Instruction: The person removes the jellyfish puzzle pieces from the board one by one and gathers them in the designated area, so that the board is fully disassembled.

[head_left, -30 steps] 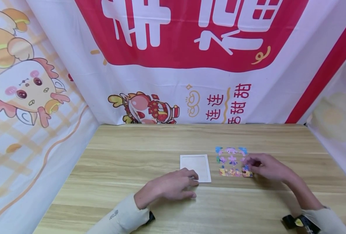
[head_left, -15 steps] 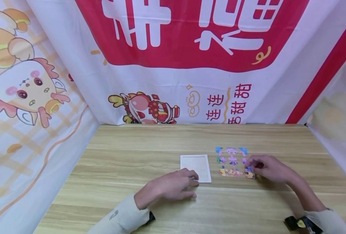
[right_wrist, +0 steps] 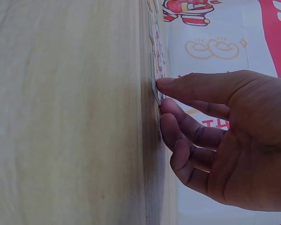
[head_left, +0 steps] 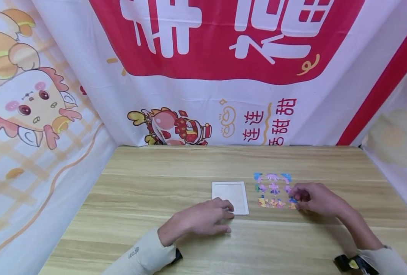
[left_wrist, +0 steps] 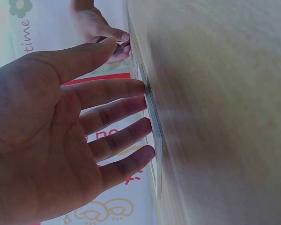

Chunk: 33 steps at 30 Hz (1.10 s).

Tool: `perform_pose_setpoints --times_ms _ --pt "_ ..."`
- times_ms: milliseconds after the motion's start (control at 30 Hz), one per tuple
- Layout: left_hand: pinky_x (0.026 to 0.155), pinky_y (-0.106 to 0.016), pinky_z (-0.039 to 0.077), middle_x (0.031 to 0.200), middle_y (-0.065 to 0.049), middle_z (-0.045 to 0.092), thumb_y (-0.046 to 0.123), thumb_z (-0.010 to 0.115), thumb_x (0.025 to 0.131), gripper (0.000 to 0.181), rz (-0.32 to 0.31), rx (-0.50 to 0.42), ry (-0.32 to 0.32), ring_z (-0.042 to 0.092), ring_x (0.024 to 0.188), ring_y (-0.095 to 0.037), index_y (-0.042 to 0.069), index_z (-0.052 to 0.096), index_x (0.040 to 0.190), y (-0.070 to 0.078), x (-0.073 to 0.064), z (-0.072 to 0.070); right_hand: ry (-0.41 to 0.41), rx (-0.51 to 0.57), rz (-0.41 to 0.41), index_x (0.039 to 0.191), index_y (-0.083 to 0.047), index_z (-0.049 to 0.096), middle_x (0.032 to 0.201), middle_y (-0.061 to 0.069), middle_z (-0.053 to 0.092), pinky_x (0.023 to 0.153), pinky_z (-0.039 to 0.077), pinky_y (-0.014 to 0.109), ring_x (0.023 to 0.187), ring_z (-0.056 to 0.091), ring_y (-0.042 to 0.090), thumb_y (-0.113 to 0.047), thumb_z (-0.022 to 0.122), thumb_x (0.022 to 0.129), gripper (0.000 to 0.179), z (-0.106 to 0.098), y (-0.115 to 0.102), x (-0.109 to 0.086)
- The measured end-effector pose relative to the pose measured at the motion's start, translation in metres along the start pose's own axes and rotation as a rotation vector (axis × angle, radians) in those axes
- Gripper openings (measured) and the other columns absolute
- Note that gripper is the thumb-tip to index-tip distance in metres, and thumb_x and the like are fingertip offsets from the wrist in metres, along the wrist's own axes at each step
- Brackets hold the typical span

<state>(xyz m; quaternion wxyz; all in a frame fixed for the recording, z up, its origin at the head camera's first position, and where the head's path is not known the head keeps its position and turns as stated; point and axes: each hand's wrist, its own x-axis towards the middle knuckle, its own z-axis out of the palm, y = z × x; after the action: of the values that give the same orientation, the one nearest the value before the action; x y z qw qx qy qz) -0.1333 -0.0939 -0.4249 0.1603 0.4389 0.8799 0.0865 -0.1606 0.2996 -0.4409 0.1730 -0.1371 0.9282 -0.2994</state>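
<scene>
My left hand (head_left: 208, 217) lies with its fingers spread, fingertips on the near edge of a flat white square puzzle tray (head_left: 225, 193). In the left wrist view these fingertips (left_wrist: 143, 154) touch the edge of the tray (left_wrist: 155, 140). To the tray's right, several colourful jigsaw pieces (head_left: 274, 187) lie in rough rows with gaps between them. My right hand (head_left: 318, 198) pinches the near right corner piece (head_left: 292, 205). In the right wrist view its thumb is on the piece (right_wrist: 154, 77) and the index fingertip is by the edge, other fingers curled.
The wooden table (head_left: 155, 183) carries the tray and the pieces. A printed white and red cloth (head_left: 203, 88) hangs along the back edge. Another printed cloth (head_left: 34, 152) hangs at the left.
My right hand slid the corner piece slightly right and away from its row, then brought it back a little towards it. My left hand and the tray have not moved.
</scene>
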Motion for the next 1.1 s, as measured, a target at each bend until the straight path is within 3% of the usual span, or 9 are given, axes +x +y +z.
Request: perform_pose_setpoints --times_ms 333,833,967,1100 --pt "0.120 -0.029 0.049 0.155 0.003 0.059 0.043 0.066 0.107 0.049 -0.003 -0.005 -0.019 0.055 0.141 -0.013 0.016 0.066 0.148 0.000 -0.001 -0.002 0.027 -0.053 -0.056 0.108 -0.012 0.075 0.089 -0.005 0.066 0.066 0.047 0.022 0.080 0.054 0.008 -0.010 0.082 0.092 0.018 0.001 0.002 -0.001" --pt "0.121 -0.030 0.049 0.156 0.001 0.058 0.042 0.064 0.108 0.048 0.025 0.017 -0.014 0.055 0.143 -0.014 0.016 0.066 0.149 -0.002 -0.003 -0.004 0.025 -0.031 -0.047 0.109 -0.013 0.076 0.093 -0.004 0.071 0.068 0.052 0.022 0.084 0.060 0.010 -0.009 0.081 0.093 0.018 0.000 0.003 -0.002" --pt "0.122 -0.036 0.049 0.158 0.000 0.057 0.041 0.065 0.108 0.048 -0.009 0.002 0.023 0.054 0.145 -0.018 0.017 0.065 0.149 -0.006 -0.006 -0.008 0.079 -0.051 -0.105 0.106 -0.013 0.076 0.095 -0.005 0.073 0.071 0.056 0.022 0.086 0.063 0.004 -0.010 0.082 0.092 0.016 -0.001 0.004 -0.005" --pt "0.123 -0.042 0.049 0.160 -0.002 0.056 0.042 0.066 0.107 0.052 -0.095 -0.016 0.075 0.053 0.148 -0.022 0.015 0.063 0.151 -0.012 -0.011 -0.010 0.116 -0.074 -0.114 0.106 -0.012 0.076 0.095 -0.005 0.075 0.072 0.058 0.022 0.087 0.065 0.003 -0.012 0.082 0.093 0.014 -0.003 0.004 -0.008"
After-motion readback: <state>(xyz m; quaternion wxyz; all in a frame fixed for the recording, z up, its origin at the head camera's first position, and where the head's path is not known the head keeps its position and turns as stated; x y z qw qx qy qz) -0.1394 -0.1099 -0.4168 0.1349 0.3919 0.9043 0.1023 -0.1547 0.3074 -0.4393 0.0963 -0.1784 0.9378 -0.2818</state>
